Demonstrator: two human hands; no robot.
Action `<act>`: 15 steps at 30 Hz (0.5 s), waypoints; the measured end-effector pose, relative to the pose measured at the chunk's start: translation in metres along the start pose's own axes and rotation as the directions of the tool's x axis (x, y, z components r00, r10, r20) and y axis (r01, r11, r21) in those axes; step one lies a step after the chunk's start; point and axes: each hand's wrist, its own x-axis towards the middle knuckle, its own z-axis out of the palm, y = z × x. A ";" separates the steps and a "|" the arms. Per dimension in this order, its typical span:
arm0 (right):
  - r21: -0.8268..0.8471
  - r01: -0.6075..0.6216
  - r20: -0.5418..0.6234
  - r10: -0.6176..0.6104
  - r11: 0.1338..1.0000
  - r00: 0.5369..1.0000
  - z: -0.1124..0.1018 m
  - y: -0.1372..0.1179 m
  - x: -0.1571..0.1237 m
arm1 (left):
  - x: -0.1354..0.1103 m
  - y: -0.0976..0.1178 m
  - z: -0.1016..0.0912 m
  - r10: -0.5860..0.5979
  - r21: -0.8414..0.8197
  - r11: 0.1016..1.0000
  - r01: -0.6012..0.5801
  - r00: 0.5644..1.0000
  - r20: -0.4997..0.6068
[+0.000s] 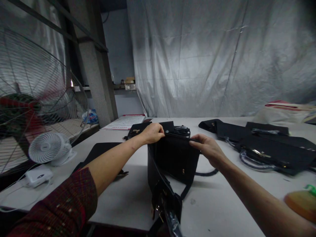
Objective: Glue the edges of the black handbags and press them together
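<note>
A black handbag (176, 158) stands upright on the white table (123, 194) in front of me, its strap trailing toward the near edge. My left hand (153, 132) is closed over the bag's top rim at its left end. My right hand (208, 148) is closed on the same rim at its right end. Both hands grip the opening of the bag. A black strap loop (207, 173) curls out from under the right side.
More black bags (269, 144) lie in a row at the right. A flat black piece (98, 151) lies at the left. A small white fan (46, 148) and a large standing fan (37, 98) stand at the left edge. An orange object (301, 202) sits near right.
</note>
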 end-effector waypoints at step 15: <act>-0.407 0.085 0.024 -0.083 0.910 0.996 0.020 -0.016 0.017 | -0.007 -0.004 0.000 -0.124 0.123 0.983 0.133 0.989 -0.075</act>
